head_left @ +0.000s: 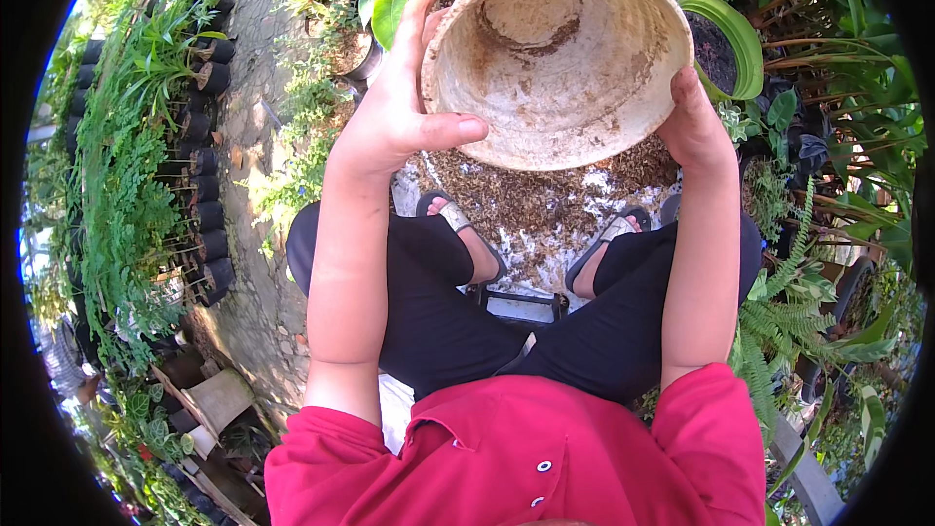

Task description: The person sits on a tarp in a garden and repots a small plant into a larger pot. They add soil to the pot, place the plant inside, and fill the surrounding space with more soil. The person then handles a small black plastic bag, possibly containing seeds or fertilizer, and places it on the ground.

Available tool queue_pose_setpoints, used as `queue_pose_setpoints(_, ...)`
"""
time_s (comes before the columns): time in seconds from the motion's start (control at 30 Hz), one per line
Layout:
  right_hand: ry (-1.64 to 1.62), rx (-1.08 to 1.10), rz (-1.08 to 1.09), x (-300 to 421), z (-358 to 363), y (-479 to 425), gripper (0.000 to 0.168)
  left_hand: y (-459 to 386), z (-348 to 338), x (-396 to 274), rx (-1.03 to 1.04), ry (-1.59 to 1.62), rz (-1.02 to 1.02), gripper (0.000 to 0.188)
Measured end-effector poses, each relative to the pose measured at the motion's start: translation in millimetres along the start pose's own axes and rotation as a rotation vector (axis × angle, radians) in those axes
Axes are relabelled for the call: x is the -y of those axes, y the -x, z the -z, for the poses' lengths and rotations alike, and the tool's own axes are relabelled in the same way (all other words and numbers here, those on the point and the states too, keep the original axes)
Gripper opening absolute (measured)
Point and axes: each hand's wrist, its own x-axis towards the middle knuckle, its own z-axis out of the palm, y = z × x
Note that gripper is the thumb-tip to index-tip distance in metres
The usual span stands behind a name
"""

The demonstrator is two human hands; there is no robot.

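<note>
A dirty white plant pot (562, 109) is held up between both hands, tilted so that its stained inside and its bottom face me. My left hand (413, 88) supports its left side, the thumb across the near rim and the fingers spread along the outer wall. On the right side, my right hand (694, 117) grips the wall, thumb up by the rim and the other fingers hidden behind the pot. Soil crumbs cling to the inner wall. Brown loose potting mix (526, 204) lies below on a white sheet (544, 256), between my sandalled feet.
A green-rimmed pot (745, 51) with dark soil stands behind at the right. Leafy potted plants (307, 117) line the left, beside a cracked concrete path (256, 124). Farther left are rows of black grow bags (208, 190). Ferns (789, 314) crowd my right side.
</note>
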Motion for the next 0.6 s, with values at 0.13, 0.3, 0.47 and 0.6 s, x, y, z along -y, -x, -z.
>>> queue_pose_setpoints(0.13, 0.014, 0.048, 0.071, -4, 0, 3, 0.118, 0, -2, 0, 0.055, 0.086, -0.01, 0.126)
queue_pose_setpoints(0.3, -0.096, 0.099, -0.005, -11, 6, 6, 0.129, 0, -1, 8, 0.132, 0.094, -0.012, 0.125)
queue_pose_setpoints(0.47, -0.166, 0.069, 0.019, -13, -1, 7, 0.129, 10, 23, 37, 0.164, 0.054, 0.003, 0.124)
queue_pose_setpoints(0.6, -0.171, 0.103, 0.125, -10, -12, 1, 0.124, 27, 50, 62, 0.104, 0.028, 0.01, 0.125)
